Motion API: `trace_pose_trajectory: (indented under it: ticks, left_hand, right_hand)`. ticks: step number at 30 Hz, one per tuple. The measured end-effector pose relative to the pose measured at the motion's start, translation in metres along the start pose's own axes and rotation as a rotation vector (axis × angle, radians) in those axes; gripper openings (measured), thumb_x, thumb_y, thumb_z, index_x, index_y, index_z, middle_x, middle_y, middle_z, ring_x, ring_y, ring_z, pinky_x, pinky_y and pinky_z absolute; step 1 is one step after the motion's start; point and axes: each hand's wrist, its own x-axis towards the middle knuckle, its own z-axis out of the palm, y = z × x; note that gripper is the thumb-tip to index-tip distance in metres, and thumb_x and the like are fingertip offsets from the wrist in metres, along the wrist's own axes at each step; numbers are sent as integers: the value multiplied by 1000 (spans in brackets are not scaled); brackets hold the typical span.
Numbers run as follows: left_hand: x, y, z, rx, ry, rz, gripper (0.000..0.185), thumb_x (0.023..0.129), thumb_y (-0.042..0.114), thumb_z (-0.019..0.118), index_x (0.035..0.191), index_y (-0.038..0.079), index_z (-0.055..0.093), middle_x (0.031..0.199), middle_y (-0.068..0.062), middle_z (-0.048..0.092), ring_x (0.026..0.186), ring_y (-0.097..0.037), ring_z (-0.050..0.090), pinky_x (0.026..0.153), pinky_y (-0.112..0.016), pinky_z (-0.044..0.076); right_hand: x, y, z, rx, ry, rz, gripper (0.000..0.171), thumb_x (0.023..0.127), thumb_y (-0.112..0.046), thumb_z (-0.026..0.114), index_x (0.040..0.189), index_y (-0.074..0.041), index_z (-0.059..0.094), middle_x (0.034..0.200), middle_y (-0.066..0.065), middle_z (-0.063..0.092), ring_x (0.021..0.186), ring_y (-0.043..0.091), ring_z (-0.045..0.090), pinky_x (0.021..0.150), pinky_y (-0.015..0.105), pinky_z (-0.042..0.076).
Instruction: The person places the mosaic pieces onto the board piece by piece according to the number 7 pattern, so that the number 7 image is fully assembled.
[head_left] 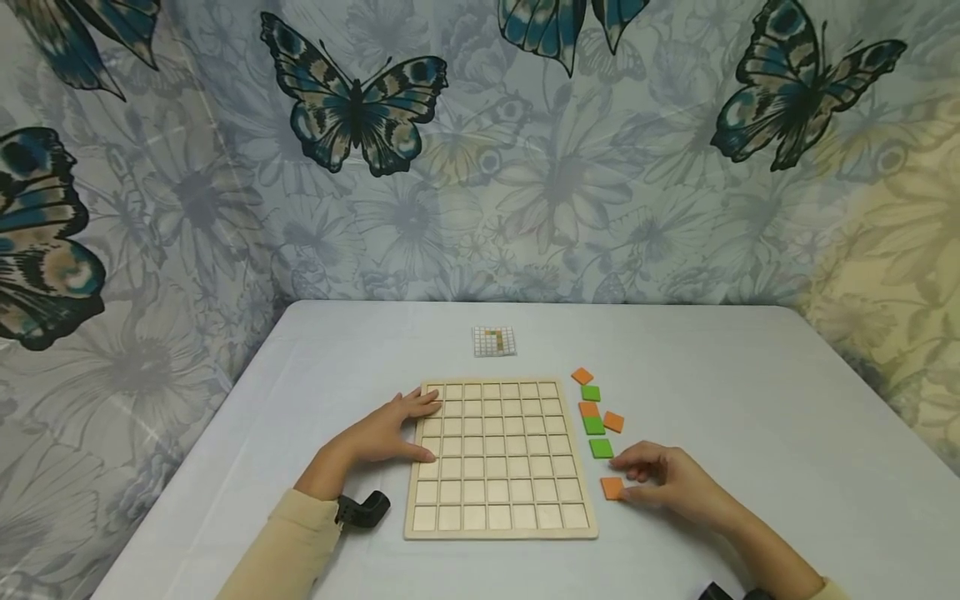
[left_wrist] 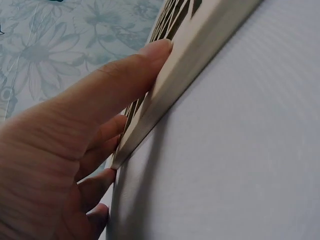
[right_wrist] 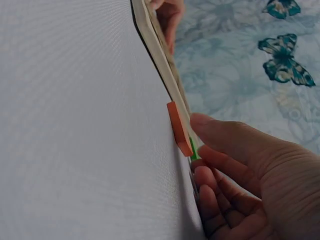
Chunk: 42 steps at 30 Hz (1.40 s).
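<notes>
The white table [head_left: 750,400] lies under both your hands. The wooden grid board [head_left: 501,457] sits between them. Your left hand [head_left: 390,432] rests flat on its left edge, fingers straight and relaxed over the outer squares and the thumb lying against the rim, grasping nothing. Your right hand [head_left: 667,477] is just off the board's right side; its fingertips rest on an orange tile [head_left: 612,488] that lies flat on the table, but you cannot tell whether they pinch it or only touch it. Beyond those fingers, a loose column of green and orange tiles [head_left: 596,413] runs away from you along the board's right edge. Past the board's far edge, well away from both hands, lies a small pattern card [head_left: 494,342].
</notes>
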Motion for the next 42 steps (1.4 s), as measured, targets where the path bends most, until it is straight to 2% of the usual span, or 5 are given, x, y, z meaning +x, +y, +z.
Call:
trace_pose_trajectory:
  ticks: [5,14,22,32,42]
  left_hand:
    - [0,-2,1,0,24,41,84,68,47,76,138,12,43,151,-1,25,142,-28,9,114,-52,5]
    - [-3,-5,2,18,17,79,87,68,47,76,138,10,41,151,-5,25,141,-31,9,115,-52,4]
    - [-2,-5,5,27,34,57,86,67,48,76,139,13,41,150,-1,25,141,-26,10,116,-47,4]
    - [-2,-3,6,10,43,98,86,68,47,75,138,9,42,150,-6,27,141,-30,11,115,-50,2]
    - [1,-3,6,-9,38,105,85,69,46,75,138,10,41,150,-6,25,141,-29,10,115,-50,0]
  right_hand:
    - [1,2,3,-64,10,-60,33,72,-23,77,100,-7,68,94,2,62,77,6,53,67,16,47]
    - [0,2,7,-117,3,-91,29,74,-29,75,98,-14,69,97,-2,61,86,3,54,74,14,47]
    - [0,1,7,-127,19,-155,24,74,-25,75,94,-15,69,92,-3,62,82,5,54,69,16,46]
    - [1,2,4,-148,12,-185,21,74,-19,76,93,-15,67,88,-4,62,73,8,53,62,18,47]
    - [18,-6,4,-200,25,-210,21,74,-14,76,92,-15,66,87,-7,62,72,8,54,63,20,48]
